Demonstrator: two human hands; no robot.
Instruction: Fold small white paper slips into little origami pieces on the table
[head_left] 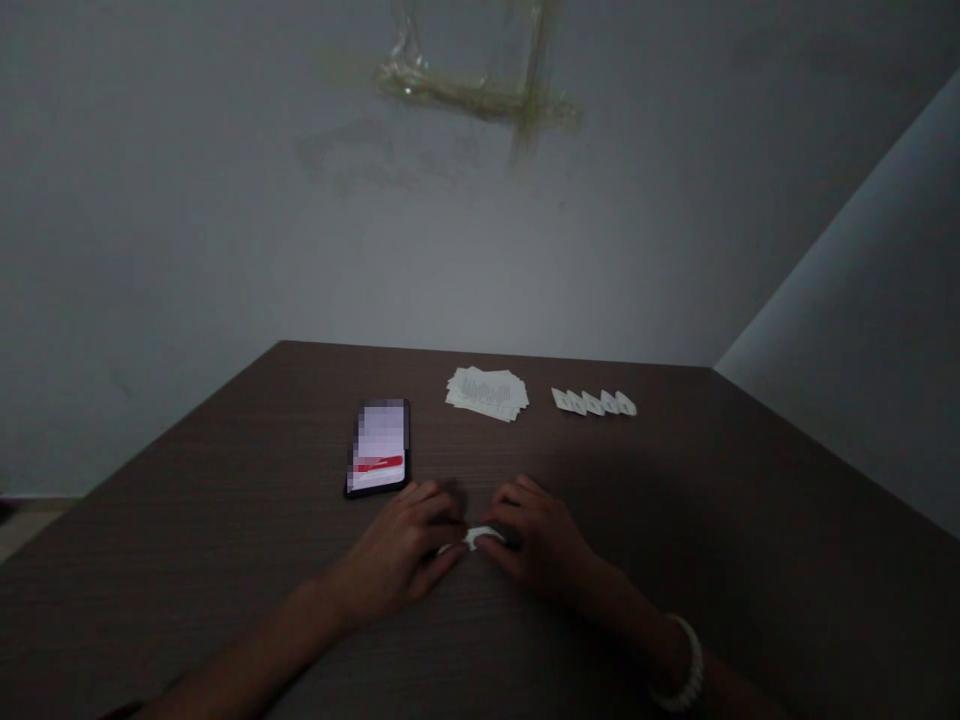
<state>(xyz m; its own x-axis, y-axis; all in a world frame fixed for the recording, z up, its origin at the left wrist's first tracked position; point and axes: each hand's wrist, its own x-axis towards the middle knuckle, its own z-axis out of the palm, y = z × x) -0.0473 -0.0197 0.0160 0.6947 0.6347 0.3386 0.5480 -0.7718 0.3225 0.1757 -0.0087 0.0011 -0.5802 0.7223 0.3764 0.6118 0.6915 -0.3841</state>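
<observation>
A small piece of white paper lies low over the table between my two hands, partly covered by the fingers. My left hand pinches its left end between thumb and fingers. On the other end, the thumb and fingers of my right hand are closed too. How the paper is folded underneath the fingers is hidden. A white bracelet circles my right wrist.
A phone with a lit screen lies beyond my left hand. Farther back is a loose stack of printed paper sheets. To its right, several small folded papers overlap in a row. The brown table meets a grey wall.
</observation>
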